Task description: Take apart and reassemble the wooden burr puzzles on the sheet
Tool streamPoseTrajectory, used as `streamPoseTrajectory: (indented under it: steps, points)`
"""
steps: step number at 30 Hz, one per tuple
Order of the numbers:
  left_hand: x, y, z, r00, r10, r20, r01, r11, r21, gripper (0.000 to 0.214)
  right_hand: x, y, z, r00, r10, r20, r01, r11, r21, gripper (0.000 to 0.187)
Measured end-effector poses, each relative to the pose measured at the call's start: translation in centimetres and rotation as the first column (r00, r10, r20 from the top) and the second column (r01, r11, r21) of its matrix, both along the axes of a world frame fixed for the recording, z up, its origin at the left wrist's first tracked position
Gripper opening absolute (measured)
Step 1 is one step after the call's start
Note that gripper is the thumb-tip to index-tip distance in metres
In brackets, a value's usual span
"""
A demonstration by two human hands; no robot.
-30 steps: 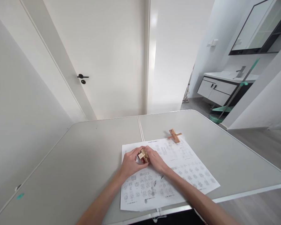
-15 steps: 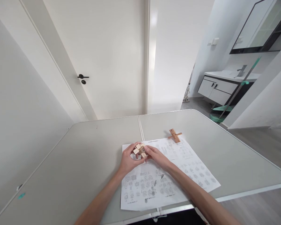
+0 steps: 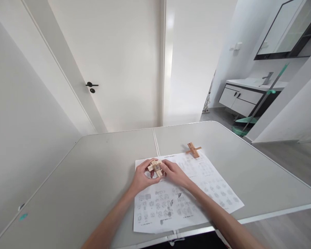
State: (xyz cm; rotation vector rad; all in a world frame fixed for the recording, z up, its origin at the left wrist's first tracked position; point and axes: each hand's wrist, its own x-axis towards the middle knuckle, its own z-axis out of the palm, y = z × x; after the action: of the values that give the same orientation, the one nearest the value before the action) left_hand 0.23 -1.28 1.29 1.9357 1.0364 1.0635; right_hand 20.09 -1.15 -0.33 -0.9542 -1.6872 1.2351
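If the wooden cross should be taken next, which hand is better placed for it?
Probably the right hand: it is nearer to the cross, which lies farther out to the right. The left hand is beyond the blocks, which both hands touch.

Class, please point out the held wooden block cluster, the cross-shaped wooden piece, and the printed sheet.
Wooden block cluster [image 3: 157, 167]: head view, on its numbered face.
Cross-shaped wooden piece [image 3: 194, 150]: head view, where its bars cross.
Printed sheet [image 3: 176, 207]: head view, on its printed surface.
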Motion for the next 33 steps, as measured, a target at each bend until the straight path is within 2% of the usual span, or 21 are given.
streamPoseTrajectory:
  steps: [2, 4, 7, 9, 14, 18, 20, 23, 27, 29, 33]
  points:
    - [0.0, -0.1, 0.3, 0.998, -0.05, 0.028, 0.052, 0.996, -0.068, 0.056, 0.1, -0.2, 0.2, 0.996, -0.08, 0.051, 0.073, 0.989, 0.128, 0.035]
    - [-0.1, -0.2, 0.6, 0.992, -0.114, 0.049, 0.119, 0.985, -0.125, 0.055, 0.3, -0.4, 0.4, 0.99, -0.096, 0.107, 0.07, 0.972, 0.226, 0.03]
    - [-0.1, -0.1, 0.7, 0.983, -0.167, 0.075, 0.176, 0.974, -0.144, 0.056, 0.4, -0.5, 0.5, 0.981, -0.094, 0.168, 0.047, 0.964, 0.262, 0.034]
    - [-0.1, -0.1, 0.7, 0.984, -0.166, 0.064, 0.173, 0.977, -0.122, 0.056, 0.4, -0.4, 0.3, 0.985, -0.07, 0.156, 0.036, 0.977, 0.211, 0.041]
    - [-0.1, -0.2, 0.6, 0.989, -0.149, -0.011, 0.148, 0.988, -0.044, 0.058, -0.1, -0.3, 0.1, 1.0, 0.0, 0.005, 0.0, 1.0, -0.024, 0.051]
    - [-0.2, -0.1, 0.4, 0.991, -0.134, -0.019, 0.131, 0.987, -0.092, 0.069, -0.3, -0.2, 0.4, 0.992, 0.024, -0.124, -0.043, 0.986, -0.16, 0.053]
    - [-0.3, 0.2, 0.1, 0.997, -0.077, -0.007, 0.076, 0.989, -0.127, 0.079, -0.3, 0.1, 0.3, 0.969, -0.019, -0.248, -0.053, 0.959, -0.28, 0.054]
    - [-0.2, 0.7, -0.6, 0.998, 0.056, 0.024, -0.051, 0.984, -0.17, 0.077, 0.2, 1.2, -0.6, 0.862, -0.218, -0.457, -0.029, 0.879, -0.476, 0.048]
    - [-0.1, 1.0, -1.3, 0.992, 0.123, -0.009, -0.122, 0.972, -0.202, 0.053, 1.7, 3.0, -2.2, 0.597, -0.5, -0.627, 0.008, 0.785, -0.619, 0.03]
    - [0.0, 1.0, -1.5, 0.993, 0.103, -0.048, -0.111, 0.975, -0.192, 0.044, 2.6, 3.7, -2.8, 0.531, -0.552, -0.642, 0.035, 0.772, -0.635, 0.026]
    - [0.1, 0.9, -1.5, 0.991, 0.079, -0.104, -0.096, 0.981, -0.171, 0.034, 3.5, 4.4, -3.6, 0.461, -0.604, -0.65, 0.072, 0.756, -0.651, 0.024]
